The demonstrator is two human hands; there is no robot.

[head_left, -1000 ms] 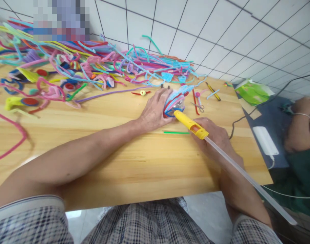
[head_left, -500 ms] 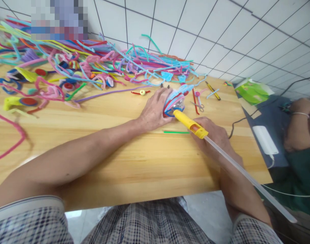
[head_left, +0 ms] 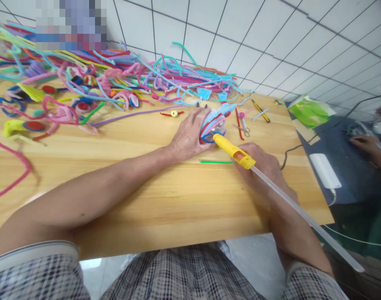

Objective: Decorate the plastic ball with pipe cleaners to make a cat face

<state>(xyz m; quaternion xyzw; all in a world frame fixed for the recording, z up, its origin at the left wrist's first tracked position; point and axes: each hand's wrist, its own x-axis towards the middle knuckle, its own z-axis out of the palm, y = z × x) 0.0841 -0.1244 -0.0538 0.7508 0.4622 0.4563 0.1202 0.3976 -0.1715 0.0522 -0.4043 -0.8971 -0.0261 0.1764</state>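
My left hand [head_left: 190, 133] is closed around the left side of a pipe-cleaner craft piece [head_left: 213, 123] in light blue, pink, red and dark blue. In my right hand [head_left: 260, 164] is a yellow hot glue gun [head_left: 232, 149], its nozzle at the lower edge of the craft piece. A long translucent glue stick [head_left: 305, 218] sticks out of its back end, over my right forearm. Whether the nozzle touches the piece I cannot tell. Just left of my right hand a green pipe cleaner [head_left: 215, 162] lies on the table.
Tangled pipe cleaners [head_left: 121, 71] fill the back left, with finished-looking craft bits in front. Beyond my hands lie scissors [head_left: 245, 130], a yellow cutter knife [head_left: 260, 110] and a red pipe cleaner [head_left: 239, 123]. At the right are a white power adapter [head_left: 325, 171] and another person's hand [head_left: 365, 143].
At the far right, the other person's arm and hand have shifted position. My own hands, the craft piece and the glue gun have stayed nearly still.
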